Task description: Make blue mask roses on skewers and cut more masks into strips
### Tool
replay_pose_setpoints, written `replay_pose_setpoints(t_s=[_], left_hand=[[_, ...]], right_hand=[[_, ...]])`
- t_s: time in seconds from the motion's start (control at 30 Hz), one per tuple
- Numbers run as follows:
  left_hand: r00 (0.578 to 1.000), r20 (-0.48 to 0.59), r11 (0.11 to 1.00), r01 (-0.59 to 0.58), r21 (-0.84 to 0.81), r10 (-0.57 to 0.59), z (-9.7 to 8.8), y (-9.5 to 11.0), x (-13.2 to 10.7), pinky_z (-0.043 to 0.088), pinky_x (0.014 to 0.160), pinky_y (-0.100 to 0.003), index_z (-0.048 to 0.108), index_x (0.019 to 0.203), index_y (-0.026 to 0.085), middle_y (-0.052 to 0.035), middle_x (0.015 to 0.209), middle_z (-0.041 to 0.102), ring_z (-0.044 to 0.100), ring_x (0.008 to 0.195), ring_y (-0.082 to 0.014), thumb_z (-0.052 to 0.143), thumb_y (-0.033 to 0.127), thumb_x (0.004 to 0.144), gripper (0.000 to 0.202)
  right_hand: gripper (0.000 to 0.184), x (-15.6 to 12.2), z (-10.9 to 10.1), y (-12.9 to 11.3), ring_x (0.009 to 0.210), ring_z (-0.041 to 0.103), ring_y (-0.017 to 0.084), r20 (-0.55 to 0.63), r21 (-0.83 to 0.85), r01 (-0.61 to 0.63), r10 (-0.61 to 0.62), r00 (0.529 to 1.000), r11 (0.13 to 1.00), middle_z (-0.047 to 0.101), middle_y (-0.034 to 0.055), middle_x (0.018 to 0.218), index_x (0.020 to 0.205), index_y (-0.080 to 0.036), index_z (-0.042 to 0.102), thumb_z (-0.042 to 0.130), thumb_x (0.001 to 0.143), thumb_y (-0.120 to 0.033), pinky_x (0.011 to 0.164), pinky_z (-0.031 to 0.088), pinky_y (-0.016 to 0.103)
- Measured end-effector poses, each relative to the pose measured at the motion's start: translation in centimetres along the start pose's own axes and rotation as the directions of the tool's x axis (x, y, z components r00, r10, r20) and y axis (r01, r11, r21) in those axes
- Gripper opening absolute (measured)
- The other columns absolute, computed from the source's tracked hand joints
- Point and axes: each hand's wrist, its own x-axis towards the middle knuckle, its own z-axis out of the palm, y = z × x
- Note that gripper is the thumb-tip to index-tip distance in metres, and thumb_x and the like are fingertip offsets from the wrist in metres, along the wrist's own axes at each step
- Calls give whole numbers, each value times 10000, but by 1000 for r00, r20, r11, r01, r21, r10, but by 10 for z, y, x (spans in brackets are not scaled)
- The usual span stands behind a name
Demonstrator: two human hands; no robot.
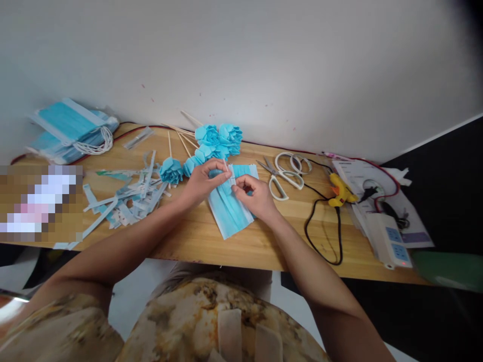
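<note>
My left hand (207, 181) is closed, thumb and forefinger pinching a thin white strip (226, 164) whose upper end sticks up past the fingertips. Close beside it, my right hand (254, 195) pinches at the lower part of the strip, with the fingertips nearly meeting the left ones. Beneath both hands lies a pleated light-blue face mask (234, 218) with pale edges, set at a slant on the table. More blue mask fabric (244, 172) shows behind the right fingers. The hands hide part of the masks and most of the strip.
Blue fabric flowers (209, 136) on wooden sticks lie behind the hands, one flower (171, 171) nearer left. Cut scraps (130, 201) and stacked masks (71, 123) are left. Scissors (278, 176), a yellow glue gun (339, 191), its looping cord and a power strip (388, 239) lie right.
</note>
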Motion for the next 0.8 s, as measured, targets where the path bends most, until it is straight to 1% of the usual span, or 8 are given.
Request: replay_pose_setpoints(t_s=[0.13, 0.23, 0.3, 0.47, 0.57, 0.63, 0.7, 0.8], left_hand=[[999, -23, 997, 23, -77, -25, -2, 1, 1, 473, 997, -362, 676, 744, 207, -37, 921, 682, 635, 1021, -213, 815, 405, 775, 244], [995, -91, 987, 19, -158, -34, -3, 4, 2, 487, 929, -339, 655, 763, 210, -26, 917, 679, 625, 947, -193, 818, 448, 787, 289], [991, -124, 986, 21, -166, -42, -3, 5, 2, 483, 921, -331, 651, 756, 208, -21, 900, 678, 622, 931, -186, 814, 464, 793, 305], [998, -15, 996, 62, -67, -63, -1, 3, 0, 485, 982, -366, 695, 735, 205, -36, 889, 705, 647, 987, -217, 830, 493, 760, 319], [999, -4, 997, 49, -54, -49, -2, 2, 0, 491, 983, -361, 699, 730, 206, -35, 885, 709, 653, 974, -212, 840, 476, 744, 305], [998, -52, 996, 20, -83, -25, -4, 7, 2, 506, 937, -340, 684, 725, 205, -30, 895, 710, 651, 948, -195, 831, 462, 758, 297], [990, -136, 995, -33, -99, 20, -10, 15, 6, 521, 892, -324, 660, 722, 204, -27, 900, 718, 656, 924, -183, 821, 448, 772, 296], [967, -239, 993, -103, -48, 89, -25, 34, 13, 541, 799, -308, 637, 739, 198, -24, 809, 714, 668, 809, -166, 802, 438, 796, 297]], right_hand=[[136, 0, 0, 0, 630, 535, 132, 14, 6, -16, 16, 1000, 1000, 609, -26, 674, 764, -229, 604, 621, 832, -345, 630, 431, 274], [128, 0, 0, 0, 633, 534, 134, 34, -10, -29, 30, 999, 1000, 606, -26, 670, 759, -231, 604, 623, 828, -337, 626, 431, 270], [128, 0, 0, 0, 630, 533, 133, 29, -11, -31, 31, 999, 999, 602, -27, 667, 754, -230, 601, 620, 827, -334, 624, 429, 270], [134, 1, 0, 1, 604, 510, 128, -7, 6, -13, 13, 1000, 1000, 594, -33, 652, 749, -232, 593, 621, 824, -340, 613, 418, 276], [133, 1, 0, 2, 597, 508, 127, -6, 20, -9, 9, 1000, 1000, 596, -34, 647, 758, -231, 605, 623, 829, -343, 603, 410, 276], [135, 1, -1, 3, 597, 512, 127, -7, 26, -9, 9, 1000, 1000, 597, -33, 647, 764, -229, 618, 626, 830, -346, 602, 406, 278], [140, 1, -2, 4, 598, 512, 128, -19, 31, -10, 11, 1000, 999, 589, -34, 643, 762, -227, 627, 632, 827, -350, 607, 405, 281], [156, 3, -5, 5, 600, 506, 129, -56, 51, -27, 30, 998, 998, 579, -34, 638, 763, -222, 637, 643, 813, -369, 612, 400, 283]])
